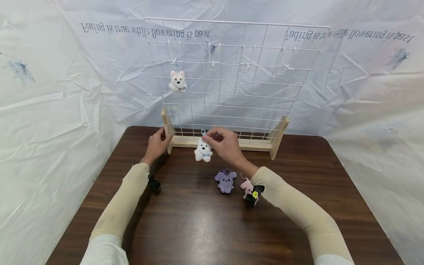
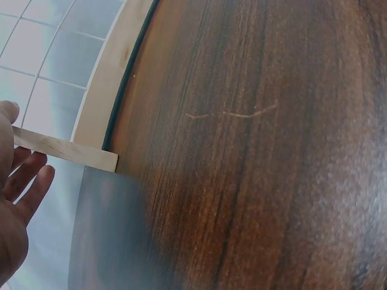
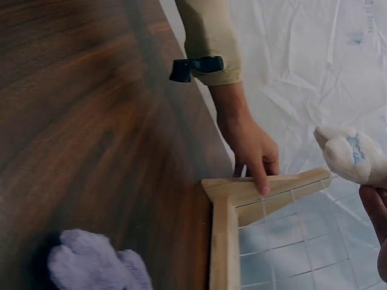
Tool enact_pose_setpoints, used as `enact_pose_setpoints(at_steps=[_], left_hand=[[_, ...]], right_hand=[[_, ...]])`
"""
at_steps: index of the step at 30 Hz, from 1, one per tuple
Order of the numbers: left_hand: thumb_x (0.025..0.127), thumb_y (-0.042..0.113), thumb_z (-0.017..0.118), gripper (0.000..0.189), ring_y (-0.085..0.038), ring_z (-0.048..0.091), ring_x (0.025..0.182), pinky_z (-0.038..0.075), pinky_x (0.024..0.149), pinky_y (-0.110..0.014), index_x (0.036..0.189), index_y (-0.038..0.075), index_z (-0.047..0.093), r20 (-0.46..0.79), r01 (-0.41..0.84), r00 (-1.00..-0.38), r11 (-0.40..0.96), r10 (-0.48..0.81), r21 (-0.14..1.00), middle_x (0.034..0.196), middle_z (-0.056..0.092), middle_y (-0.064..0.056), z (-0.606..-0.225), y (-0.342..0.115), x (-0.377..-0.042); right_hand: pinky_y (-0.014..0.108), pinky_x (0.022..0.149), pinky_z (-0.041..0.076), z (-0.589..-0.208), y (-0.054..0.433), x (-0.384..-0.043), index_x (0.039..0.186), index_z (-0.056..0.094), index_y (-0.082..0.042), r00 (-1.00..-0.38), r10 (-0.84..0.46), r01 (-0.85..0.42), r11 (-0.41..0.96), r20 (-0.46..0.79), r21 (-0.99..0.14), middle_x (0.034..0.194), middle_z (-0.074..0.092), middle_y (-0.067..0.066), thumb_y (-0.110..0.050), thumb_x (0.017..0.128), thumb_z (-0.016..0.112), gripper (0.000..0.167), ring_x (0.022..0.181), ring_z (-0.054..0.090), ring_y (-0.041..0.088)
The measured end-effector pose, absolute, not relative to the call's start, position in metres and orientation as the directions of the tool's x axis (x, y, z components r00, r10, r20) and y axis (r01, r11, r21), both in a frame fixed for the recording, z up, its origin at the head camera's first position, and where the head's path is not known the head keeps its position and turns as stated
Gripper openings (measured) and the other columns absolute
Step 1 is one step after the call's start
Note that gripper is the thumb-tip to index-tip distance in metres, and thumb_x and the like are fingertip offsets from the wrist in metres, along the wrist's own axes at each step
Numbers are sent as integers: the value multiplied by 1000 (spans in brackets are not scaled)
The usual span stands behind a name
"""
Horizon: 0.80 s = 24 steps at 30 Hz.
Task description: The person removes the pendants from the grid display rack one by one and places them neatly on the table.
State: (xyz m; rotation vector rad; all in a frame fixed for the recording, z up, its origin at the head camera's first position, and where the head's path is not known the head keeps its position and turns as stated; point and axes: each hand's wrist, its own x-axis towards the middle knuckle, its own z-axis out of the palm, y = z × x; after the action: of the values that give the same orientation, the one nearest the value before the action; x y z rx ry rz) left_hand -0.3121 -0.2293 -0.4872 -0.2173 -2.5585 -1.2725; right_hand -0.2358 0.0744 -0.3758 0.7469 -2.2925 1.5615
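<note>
My right hand (image 1: 228,147) pinches a small white plush dog keychain (image 1: 203,151) near its blue clasp, in front of the rack's lower bar. In the right wrist view the white plush (image 3: 354,154) shows at the right edge, my fingertips (image 3: 375,208) against it. With my left hand (image 1: 156,145) I grip the left wooden support (image 1: 168,127) of a white wire grid rack (image 1: 228,97). The left wrist view has thumb and fingers on opposite sides of that wooden piece (image 2: 66,148). A similar white plush dog (image 1: 177,82) hangs from the rack's leftmost hook.
On the brown table (image 1: 185,221) lie a purple plush keychain (image 1: 226,182) and a pink plush keychain (image 1: 246,186), partly hidden by the right wrist camera (image 1: 253,197). Bare white hooks (image 1: 246,66) line the rack's upper part. White sheeting (image 1: 66,110) hangs behind and beside the table.
</note>
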Motion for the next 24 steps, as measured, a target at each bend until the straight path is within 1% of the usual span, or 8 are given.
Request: enact_pose_setpoints(at_steps=[3, 6, 9, 13, 16, 20, 24], left_hand=[[106, 35, 59, 59, -41, 68, 110, 57, 85, -57, 152, 0, 45, 303, 254, -953, 596, 19, 762, 132, 63, -28, -487, -230, -312], [106, 35, 58, 59, -41, 69, 108, 58, 84, -57, 152, 0, 45, 302, 257, -953, 593, 23, 763, 132, 63, -28, -486, -230, -311], [106, 35, 58, 59, -42, 69, 107, 58, 84, -57, 152, 0, 45, 305, 259, -952, 592, 24, 763, 132, 63, -28, -486, -230, -311], [106, 34, 58, 59, -41, 69, 107, 57, 85, -57, 152, 0, 45, 308, 262, -951, 596, 26, 759, 133, 62, -28, -488, -231, -312], [105, 33, 59, 59, -41, 69, 107, 57, 85, -57, 152, 0, 45, 312, 267, -950, 596, 28, 758, 134, 62, -28, -488, -231, -312], [105, 33, 60, 58, -41, 70, 105, 58, 84, -57, 151, -1, 46, 315, 268, -949, 596, 26, 757, 132, 63, -28, -486, -231, -311], [105, 32, 61, 57, -41, 70, 104, 57, 84, -57, 150, -1, 47, 314, 266, -949, 596, 25, 758, 131, 64, -28, -485, -230, -310]], right_hand=[[29, 60, 59, -386, 75, -234, 92, 76, -12, -853, -287, -511, 294, 436, -807, 92, 75, 1, -23, 93, 79, 11, 72, 71, 13], [29, 60, 59, -398, 75, -232, 93, 76, -12, -860, -316, -493, 305, 401, -815, 96, 75, 1, -22, 93, 79, 10, 73, 71, 13], [28, 59, 57, -409, 75, -230, 94, 76, -13, -857, -341, -493, 319, 387, -809, 93, 75, 0, -22, 93, 78, 9, 71, 70, 12], [26, 56, 53, -424, 76, -228, 94, 76, -15, -852, -366, -492, 319, 374, -810, 84, 73, -3, -23, 94, 78, 9, 67, 65, 12], [27, 59, 54, -433, 76, -227, 93, 76, -14, -858, -380, -475, 327, 346, -817, 83, 72, -3, -22, 94, 78, 8, 69, 66, 11], [27, 66, 57, -444, 77, -223, 93, 75, -13, -871, -403, -435, 361, 282, -825, 87, 73, -2, -20, 93, 78, 8, 76, 68, 10], [26, 68, 58, -455, 76, -219, 94, 74, -13, -873, -435, -405, 396, 220, -824, 87, 73, -3, -20, 93, 78, 8, 77, 68, 9]])
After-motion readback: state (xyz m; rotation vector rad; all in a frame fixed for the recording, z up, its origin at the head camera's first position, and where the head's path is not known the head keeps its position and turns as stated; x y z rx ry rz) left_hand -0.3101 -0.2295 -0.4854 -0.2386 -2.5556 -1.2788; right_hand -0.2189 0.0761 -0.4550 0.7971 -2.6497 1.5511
